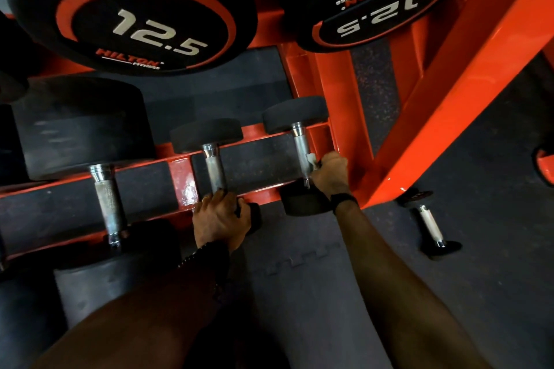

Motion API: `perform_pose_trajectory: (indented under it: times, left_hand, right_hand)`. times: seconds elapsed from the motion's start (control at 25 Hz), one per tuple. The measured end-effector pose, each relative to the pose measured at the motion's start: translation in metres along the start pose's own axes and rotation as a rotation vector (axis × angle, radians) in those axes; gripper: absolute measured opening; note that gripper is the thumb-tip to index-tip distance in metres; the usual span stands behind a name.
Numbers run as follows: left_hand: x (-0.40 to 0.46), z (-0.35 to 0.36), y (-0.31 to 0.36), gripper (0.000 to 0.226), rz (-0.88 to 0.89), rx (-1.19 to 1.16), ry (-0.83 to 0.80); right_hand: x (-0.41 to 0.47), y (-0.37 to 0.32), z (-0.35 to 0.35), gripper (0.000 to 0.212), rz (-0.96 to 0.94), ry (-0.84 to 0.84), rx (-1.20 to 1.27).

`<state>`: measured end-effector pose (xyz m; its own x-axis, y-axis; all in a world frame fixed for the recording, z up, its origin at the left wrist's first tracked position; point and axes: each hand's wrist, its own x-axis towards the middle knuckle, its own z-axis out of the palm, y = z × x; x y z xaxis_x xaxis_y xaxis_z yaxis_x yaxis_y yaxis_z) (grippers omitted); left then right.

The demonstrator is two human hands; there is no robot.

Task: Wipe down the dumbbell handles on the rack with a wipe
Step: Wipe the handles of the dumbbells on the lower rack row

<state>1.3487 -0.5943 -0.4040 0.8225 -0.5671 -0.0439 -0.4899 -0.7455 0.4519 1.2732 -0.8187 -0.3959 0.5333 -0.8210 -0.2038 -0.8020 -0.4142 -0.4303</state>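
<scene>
Three black dumbbells with steel handles lie across the lower shelf of the orange rack (180, 172). My right hand (329, 172) pinches a small white wipe (310, 159) against the handle of the rightmost small dumbbell (301, 144). My left hand (220, 217) grips the near head of the middle small dumbbell (214, 163), covering most of that head. A larger dumbbell (109, 204) with a knurled handle lies to the left, untouched.
Two big 12.5 dumbbells (144, 30) (380, 3) sit on the upper shelf overhead. The rack's slanted orange leg (449, 93) runs just right of my right hand. A small dumbbell (430, 223) lies on the dark rubber floor mat (299, 278) at right.
</scene>
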Motion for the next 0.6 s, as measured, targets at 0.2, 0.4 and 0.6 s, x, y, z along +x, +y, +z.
perform_pose_trajectory:
  times: [0.2, 0.4, 0.6]
  left_hand:
    - [-0.001, 0.002, -0.001, 0.027, 0.0, -0.003, -0.002]
    - [-0.001, 0.001, 0.001, 0.026, 0.012, 0.001, 0.022]
    - [-0.001, 0.0, 0.0, 0.027, 0.017, -0.014, 0.025]
  right_hand:
    - [-0.018, 0.003, 0.0, 0.012, -0.028, 0.061, 0.153]
    - [0.026, -0.04, -0.002, 0.012, -0.11, 0.16, 0.139]
    - [-0.008, 0.004, 0.005, 0.019, -0.092, 0.035, 0.072]
